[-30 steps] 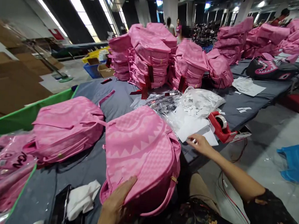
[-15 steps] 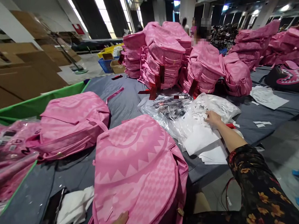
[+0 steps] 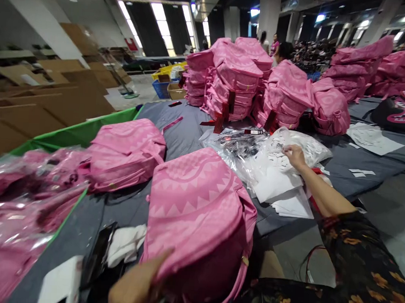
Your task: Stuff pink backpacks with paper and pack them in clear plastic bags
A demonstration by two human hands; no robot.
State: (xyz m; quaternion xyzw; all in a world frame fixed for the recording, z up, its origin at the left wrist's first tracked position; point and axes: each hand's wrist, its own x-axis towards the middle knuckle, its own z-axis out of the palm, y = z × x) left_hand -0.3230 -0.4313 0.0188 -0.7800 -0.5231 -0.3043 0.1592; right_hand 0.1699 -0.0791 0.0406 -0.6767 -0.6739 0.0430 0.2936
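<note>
- Pressing against the lower edge of a pink backpack [image 3: 198, 215], the left hand [image 3: 136, 284] has its fingers spread; whether it grips cannot be told.
- The right hand [image 3: 294, 156], well apart from the left, rests its fingertips among small paper slips [image 3: 276, 149] on a clear plastic bag [image 3: 309, 149]; a floral sleeve [image 3: 347, 252] covers the upper arm.
- The backpack lies tilted on a grey-covered table [image 3: 180, 122], its zigzag print upward, just beside a white cloth [image 3: 126, 245] and a flat black device [image 3: 98, 250].
- White paper sheets [image 3: 276, 183] lie against the bag.
- 1 more pink backpack [image 3: 125, 153] lies to the left, near plastic-wrapped backpacks [image 3: 25, 191].
- Stacked backpacks [image 3: 232, 80] with red tags [image 3: 223, 123] rise beyond.
</note>
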